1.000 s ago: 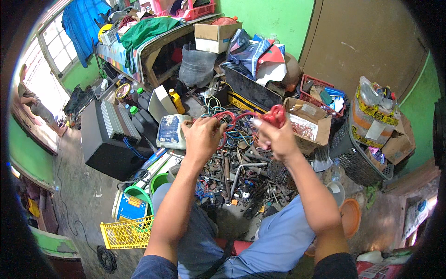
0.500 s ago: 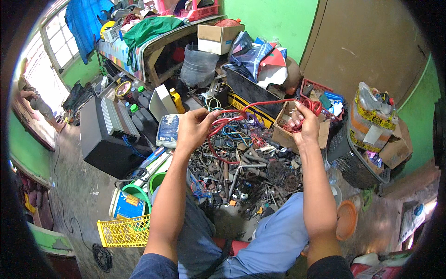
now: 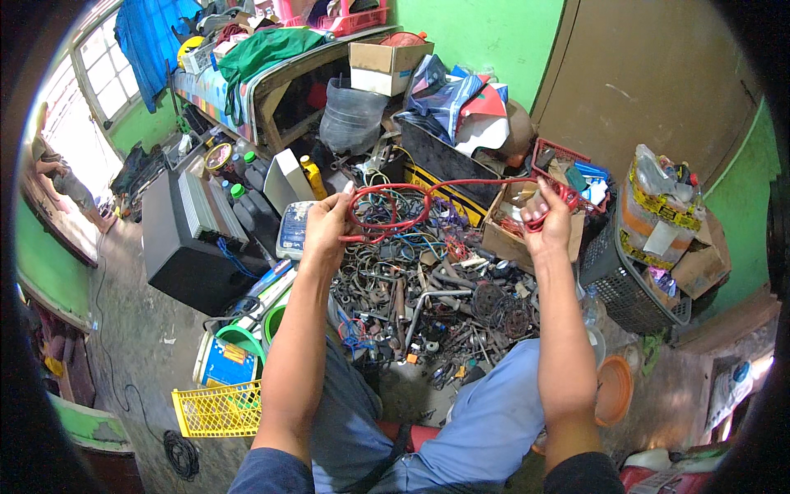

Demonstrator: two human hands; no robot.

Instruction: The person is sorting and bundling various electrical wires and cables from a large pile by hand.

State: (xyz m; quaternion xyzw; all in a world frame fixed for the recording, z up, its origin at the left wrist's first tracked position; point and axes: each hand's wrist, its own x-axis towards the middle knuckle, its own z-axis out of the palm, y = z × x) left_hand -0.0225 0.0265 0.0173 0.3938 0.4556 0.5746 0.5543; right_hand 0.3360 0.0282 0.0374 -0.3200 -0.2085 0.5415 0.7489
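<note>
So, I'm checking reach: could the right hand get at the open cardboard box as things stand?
Probably yes: the right hand appears close to the cardboard box, and nothing seems to cover its open top. It grips red cable, though, so it isn't free to grasp.

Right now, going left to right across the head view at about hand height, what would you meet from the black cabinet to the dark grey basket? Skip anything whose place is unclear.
Black cabinet, left hand, loop of red cable, right hand, dark grey basket.
</note>
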